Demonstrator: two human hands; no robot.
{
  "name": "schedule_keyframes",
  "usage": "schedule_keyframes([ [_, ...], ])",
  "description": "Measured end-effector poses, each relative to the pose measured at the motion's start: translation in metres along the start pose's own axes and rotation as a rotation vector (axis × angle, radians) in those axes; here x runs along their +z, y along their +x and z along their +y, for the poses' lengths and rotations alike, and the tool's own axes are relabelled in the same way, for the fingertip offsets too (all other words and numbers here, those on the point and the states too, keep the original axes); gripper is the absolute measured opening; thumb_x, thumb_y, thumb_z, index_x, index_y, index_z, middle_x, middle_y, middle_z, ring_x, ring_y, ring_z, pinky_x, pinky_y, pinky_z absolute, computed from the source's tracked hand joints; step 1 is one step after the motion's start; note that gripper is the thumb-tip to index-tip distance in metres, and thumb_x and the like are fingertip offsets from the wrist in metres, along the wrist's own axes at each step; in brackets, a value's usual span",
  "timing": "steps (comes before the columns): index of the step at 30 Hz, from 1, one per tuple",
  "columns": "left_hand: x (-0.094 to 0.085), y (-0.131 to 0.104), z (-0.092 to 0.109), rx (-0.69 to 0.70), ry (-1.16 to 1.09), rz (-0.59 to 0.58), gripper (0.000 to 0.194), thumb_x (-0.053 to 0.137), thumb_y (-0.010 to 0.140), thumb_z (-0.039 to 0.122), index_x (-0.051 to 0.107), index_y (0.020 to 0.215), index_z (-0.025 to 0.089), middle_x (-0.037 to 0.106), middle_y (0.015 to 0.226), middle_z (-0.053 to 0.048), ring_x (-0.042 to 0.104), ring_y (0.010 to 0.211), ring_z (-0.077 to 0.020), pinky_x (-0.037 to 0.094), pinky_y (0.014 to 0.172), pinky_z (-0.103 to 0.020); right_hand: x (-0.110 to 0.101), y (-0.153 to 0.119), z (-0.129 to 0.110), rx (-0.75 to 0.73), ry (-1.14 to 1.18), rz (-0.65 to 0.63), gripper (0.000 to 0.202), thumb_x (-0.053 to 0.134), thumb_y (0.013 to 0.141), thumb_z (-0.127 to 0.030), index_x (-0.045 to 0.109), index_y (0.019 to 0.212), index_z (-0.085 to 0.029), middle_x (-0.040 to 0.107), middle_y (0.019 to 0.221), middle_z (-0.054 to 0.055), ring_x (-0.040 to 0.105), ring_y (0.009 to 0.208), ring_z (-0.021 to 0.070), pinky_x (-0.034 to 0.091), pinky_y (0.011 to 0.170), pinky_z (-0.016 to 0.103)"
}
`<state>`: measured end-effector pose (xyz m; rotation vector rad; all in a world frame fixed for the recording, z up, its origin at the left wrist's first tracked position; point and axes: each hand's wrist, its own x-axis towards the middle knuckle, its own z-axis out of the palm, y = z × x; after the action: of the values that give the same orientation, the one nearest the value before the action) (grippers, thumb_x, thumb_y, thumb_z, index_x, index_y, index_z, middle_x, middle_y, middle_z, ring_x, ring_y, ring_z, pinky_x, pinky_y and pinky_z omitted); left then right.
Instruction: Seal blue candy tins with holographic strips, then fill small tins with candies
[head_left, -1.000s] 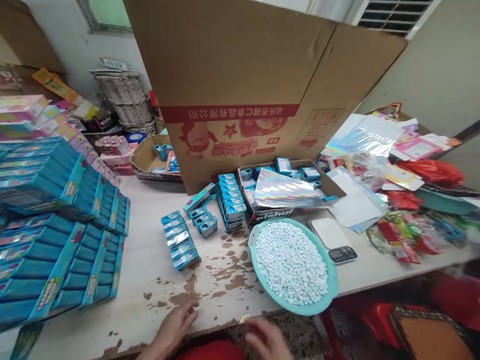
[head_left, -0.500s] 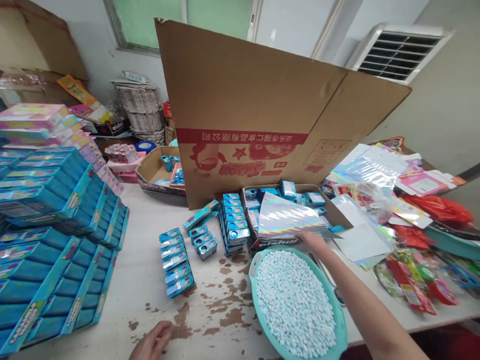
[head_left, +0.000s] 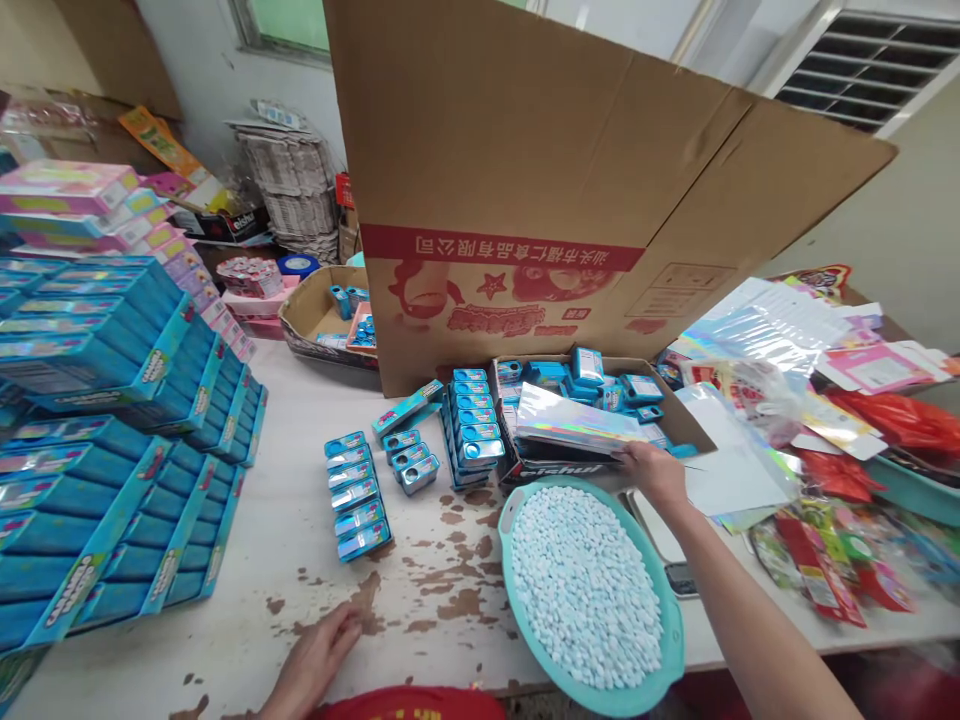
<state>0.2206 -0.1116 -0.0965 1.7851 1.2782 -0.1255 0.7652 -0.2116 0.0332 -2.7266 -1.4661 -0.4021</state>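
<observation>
My right hand [head_left: 654, 476] pinches the lower right edge of a shiny silver holographic sheet [head_left: 574, 418]. This sheet slants over an open carton [head_left: 555, 468] of small blue tins, covering part of them. On the near left of the table, my left hand [head_left: 321, 655] rests with its fingers curled and nothing visible in them. A turquoise basin [head_left: 507, 575] full of pale blue candies [head_left: 585, 585] stands just below my right hand. Ahead of my left hand is a row of blue tins [head_left: 358, 495], beside a smaller group of tins [head_left: 412, 465] with round openings.
Stacked blue display boxes [head_left: 112, 500] fill the left side. A tall cardboard panel [head_left: 510, 150] rises behind the carton. A column of tins [head_left: 474, 420] stands at the carton's left. Loose sheets [head_left: 731, 450] and colourful packets [head_left: 817, 560] lie at right, near a dark phone-like object [head_left: 681, 580].
The silver sheet now shows less of its face, and my right hand has shifted slightly right with its edge. My left hand stays on the table. The camera view has tilted down.
</observation>
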Motion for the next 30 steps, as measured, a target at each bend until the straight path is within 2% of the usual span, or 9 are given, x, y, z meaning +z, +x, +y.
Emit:
schedule_keyframes([
  [3, 0.005, -0.001, 0.0, 0.022, 0.028, -0.017, 0.046, 0.037, 0.076, 0.046, 0.062, 0.105, 0.019, 0.07, 0.094, -0.005, 0.064, 0.09, -0.0222, 0.046, 0.08, -0.028, -0.002, -0.003, -0.008, 0.07, 0.044, 0.09, 0.037, 0.046, 0.083, -0.047, 0.061, 0.065, -0.019, 0.066, 0.074, 0.01, 0.057, 0.067, 0.0198, 0.031, 0.054, 0.026],
  [8, 0.014, -0.006, -0.004, 0.093, 0.026, -0.046, 0.044, 0.039, 0.076, 0.045, 0.064, 0.103, 0.021, 0.07, 0.089, -0.004, 0.065, 0.086, -0.0226, 0.046, 0.079, -0.03, -0.003, -0.006, -0.026, 0.2, 0.405, -0.067, 0.053, 0.053, 0.068, -0.068, 0.044, 0.045, -0.021, 0.05, 0.045, 0.001, 0.043, 0.047, 0.0141, 0.026, 0.047, 0.026],
  [12, 0.014, -0.008, -0.014, 0.102, 0.006, -0.04, 0.039, 0.044, 0.074, 0.045, 0.065, 0.098, 0.024, 0.07, 0.083, -0.003, 0.065, 0.08, -0.0227, 0.046, 0.076, -0.032, -0.02, -0.001, -0.03, 0.346, 0.584, 0.149, 0.057, 0.039, 0.073, -0.07, 0.057, 0.057, -0.018, 0.06, 0.055, 0.006, 0.053, 0.055, 0.0186, 0.038, 0.053, 0.029],
  [15, 0.004, -0.01, -0.018, 0.082, -0.144, -0.018, 0.046, 0.047, 0.071, 0.056, 0.065, 0.096, 0.022, 0.07, 0.084, -0.005, 0.064, 0.084, -0.0236, 0.047, 0.077, -0.033, -0.059, -0.007, -0.047, 0.308, 0.551, 0.428, 0.052, 0.034, 0.084, -0.058, 0.064, 0.079, -0.015, 0.069, 0.078, 0.011, 0.06, 0.073, 0.0228, 0.043, 0.068, 0.033],
  [19, -0.024, -0.027, 0.02, -0.029, -0.597, -0.129, 0.076, 0.045, 0.068, 0.074, 0.055, 0.12, 0.02, 0.065, 0.11, -0.012, 0.063, 0.091, -0.0251, 0.05, 0.073, -0.035, -0.118, -0.048, -0.119, -0.232, 0.445, 0.519, 0.027, 0.043, 0.09, -0.032, 0.067, 0.092, -0.022, 0.072, 0.094, 0.006, 0.063, 0.088, 0.0198, 0.042, 0.083, 0.033],
  [22, -0.041, -0.05, 0.085, 0.322, -0.913, -0.199, 0.09, 0.066, 0.061, 0.065, 0.039, 0.137, 0.028, 0.042, 0.142, -0.013, 0.047, 0.123, -0.0286, 0.047, 0.086, -0.037, -0.136, -0.097, -0.205, -0.565, 0.405, 0.49, 0.026, 0.043, 0.09, -0.016, 0.064, 0.104, -0.023, 0.071, 0.103, 0.004, 0.062, 0.094, 0.0172, 0.043, 0.082, 0.029],
  [25, -0.049, -0.064, 0.144, 0.478, -1.134, -0.067, 0.077, 0.071, 0.058, 0.062, 0.058, 0.119, 0.016, 0.056, 0.126, -0.016, 0.053, 0.114, -0.0292, 0.048, 0.087, -0.037, -0.132, -0.145, -0.287, -0.721, 0.495, 0.464, 0.024, 0.042, 0.091, -0.014, 0.063, 0.1, -0.02, 0.071, 0.098, 0.007, 0.063, 0.089, 0.0177, 0.045, 0.077, 0.03],
  [28, -0.064, -0.064, 0.157, 0.245, -1.207, 0.237, 0.052, 0.069, 0.065, 0.055, 0.068, 0.09, 0.009, 0.068, 0.094, -0.013, 0.062, 0.092, -0.0248, 0.049, 0.081, -0.035, -0.128, -0.174, -0.327, -0.75, 0.7, 0.389, 0.019, 0.046, 0.09, -0.016, 0.062, 0.099, -0.022, 0.07, 0.096, 0.006, 0.062, 0.091, 0.0174, 0.048, 0.08, 0.03],
  [30, -0.081, -0.064, 0.139, 0.175, -1.17, 0.279, 0.047, 0.074, 0.06, 0.05, 0.068, 0.081, 0.008, 0.069, 0.083, -0.01, 0.063, 0.087, -0.0236, 0.049, 0.083, -0.035, -0.127, -0.176, -0.326, -0.66, 0.811, 0.385, 0.02, 0.055, 0.087, -0.025, 0.059, 0.107, -0.024, 0.064, 0.111, 0.008, 0.058, 0.106, 0.0211, 0.046, 0.09, 0.036],
])
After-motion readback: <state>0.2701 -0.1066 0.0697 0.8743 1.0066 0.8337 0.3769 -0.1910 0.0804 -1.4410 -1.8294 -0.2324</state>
